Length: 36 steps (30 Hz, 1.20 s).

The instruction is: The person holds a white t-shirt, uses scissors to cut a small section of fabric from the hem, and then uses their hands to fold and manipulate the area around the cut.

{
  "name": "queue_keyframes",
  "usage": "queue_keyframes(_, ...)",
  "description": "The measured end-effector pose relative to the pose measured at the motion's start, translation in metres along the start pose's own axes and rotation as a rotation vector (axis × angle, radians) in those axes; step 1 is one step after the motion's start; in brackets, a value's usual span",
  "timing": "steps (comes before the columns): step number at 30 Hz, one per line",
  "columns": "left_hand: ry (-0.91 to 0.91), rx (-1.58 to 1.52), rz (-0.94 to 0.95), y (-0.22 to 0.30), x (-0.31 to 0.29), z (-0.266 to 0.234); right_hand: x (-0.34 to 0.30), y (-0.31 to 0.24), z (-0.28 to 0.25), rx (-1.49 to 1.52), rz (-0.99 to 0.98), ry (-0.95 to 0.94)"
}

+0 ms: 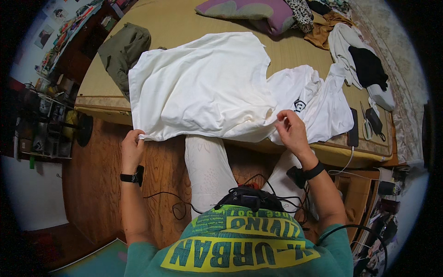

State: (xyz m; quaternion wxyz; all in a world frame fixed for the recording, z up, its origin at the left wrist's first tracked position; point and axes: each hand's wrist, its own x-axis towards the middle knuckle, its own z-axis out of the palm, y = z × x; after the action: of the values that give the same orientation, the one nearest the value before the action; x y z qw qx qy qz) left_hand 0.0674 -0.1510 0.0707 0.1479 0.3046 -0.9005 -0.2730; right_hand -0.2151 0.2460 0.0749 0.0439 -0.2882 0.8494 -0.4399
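A white shirt (pixel 203 83) lies spread over the near edge of the bed, its front edge hanging slightly over. Pinched in my left hand (pixel 133 142) is its near left corner. My right hand (pixel 292 133) is at the near right edge, fingers curled and thumb and fingertips on the cloth. Just beyond that hand is a rumpled white part (pixel 327 104) with a small black print; whether it belongs to the same shirt I cannot tell. Black straps with small devices circle both wrists.
On the bed (pixel 180 32) are an olive garment (pixel 122 51), a purple pillow (pixel 249 14), brown, white and black clothes, scissors (pixel 368 127) and a phone (pixel 353 127) on a white cable. Black cables hang by my legs. A shelf (pixel 46 124) stands left.
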Motion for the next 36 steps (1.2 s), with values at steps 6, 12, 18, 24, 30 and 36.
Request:
queue_keyframes(6, -0.26, 0.313, 0.302, 0.062, 0.046, 0.026, -0.024, -0.002, 0.022, -0.14, -0.316, -0.198)
queue_keyframes(12, -0.497, -0.165, 0.883, 0.229, 0.125, 0.139, -0.059, -0.02, 0.007, 0.085, -0.403, -0.399)
queue_keyframes(18, -0.964, -0.007, 0.842, 0.284, 0.126, 0.221, -0.077, -0.028, -0.003, 0.549, 0.148, -0.583)
queue_keyframes(24, -0.608, -0.375, 0.657, 0.238, 0.176, 0.183, -0.072, -0.009, 0.007, 0.776, 0.078, -0.599)
queue_keyframes(30, -0.232, -1.206, 0.015, 0.16, 0.222, 0.083, -0.019, -0.088, 0.031, 0.806, -0.337, -0.729)
queue_keyframes(36, -0.277, -1.052, -0.506, 0.086, 0.147, 0.055, -0.008, -0.035, 0.032, 0.041, -0.507, -0.267)
